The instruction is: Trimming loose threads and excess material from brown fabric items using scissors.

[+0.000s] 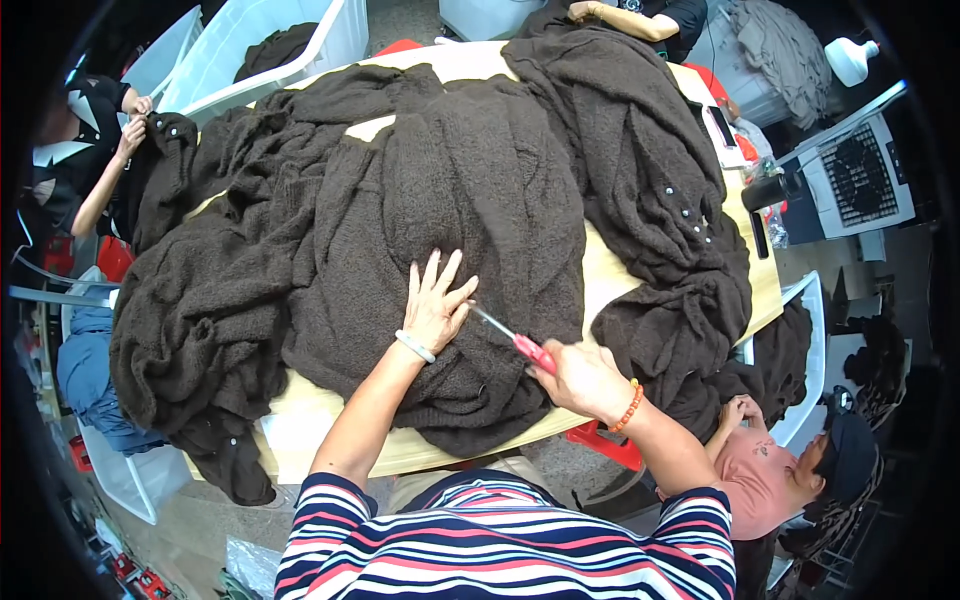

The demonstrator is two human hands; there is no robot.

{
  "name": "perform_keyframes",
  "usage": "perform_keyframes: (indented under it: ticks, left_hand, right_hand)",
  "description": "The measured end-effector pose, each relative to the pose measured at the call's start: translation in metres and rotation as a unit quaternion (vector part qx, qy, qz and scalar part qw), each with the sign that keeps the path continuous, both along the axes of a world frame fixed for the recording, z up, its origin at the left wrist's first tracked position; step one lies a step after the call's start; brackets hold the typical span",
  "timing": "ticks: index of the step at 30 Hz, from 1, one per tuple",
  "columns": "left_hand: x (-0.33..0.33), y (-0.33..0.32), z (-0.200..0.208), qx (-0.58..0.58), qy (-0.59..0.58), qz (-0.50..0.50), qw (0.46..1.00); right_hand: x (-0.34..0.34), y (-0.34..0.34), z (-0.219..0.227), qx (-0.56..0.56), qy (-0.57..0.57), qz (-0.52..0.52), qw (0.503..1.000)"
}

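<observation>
A dark brown knitted sweater [430,180] is spread over the middle of the table in front of me. My left hand [433,312] lies palm down on its lower part, fingers apart. My right hand [582,380] is wrapped round a red-handled tool with a slim metal shaft [532,350]. The shaft points up and left, its tip close to my left thumb. Whether the tool is a pair of closed scissors or a hook, I cannot make out. The sweater's lower edge bunches up near the table's front edge.
More brown knits lie left [210,310] and right [640,150] on the pale wooden table [600,275]. Co-workers sit at the left, the far side and the right, one in a pink top [752,480]. White bins [240,50] stand around. A red stool [605,447] is near my right.
</observation>
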State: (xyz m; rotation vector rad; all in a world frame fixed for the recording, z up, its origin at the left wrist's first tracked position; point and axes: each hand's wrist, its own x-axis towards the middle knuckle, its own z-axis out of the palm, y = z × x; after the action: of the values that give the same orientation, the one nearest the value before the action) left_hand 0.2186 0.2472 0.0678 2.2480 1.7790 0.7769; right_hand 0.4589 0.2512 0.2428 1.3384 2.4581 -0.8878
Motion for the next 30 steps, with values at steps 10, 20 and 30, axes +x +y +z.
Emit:
perform_keyframes:
  ticks: [10, 20, 30]
  left_hand:
    - [0.003, -0.007, 0.008, -0.013, 0.013, 0.002, 1.000]
    - [0.011, -0.011, 0.006, -0.031, -0.027, 0.005, 0.999]
    - [0.015, -0.018, 0.009, 0.001, -0.114, -0.006, 0.993]
  right_hand:
    - [0.002, 0.019, -0.007, 0.025, 0.035, 0.031, 0.999]
    - [-0.016, 0.033, -0.020, 0.070, 0.065, 0.020, 0.995]
    - [-0.028, 0.041, -0.025, 0.086, 0.094, 0.000, 0.992]
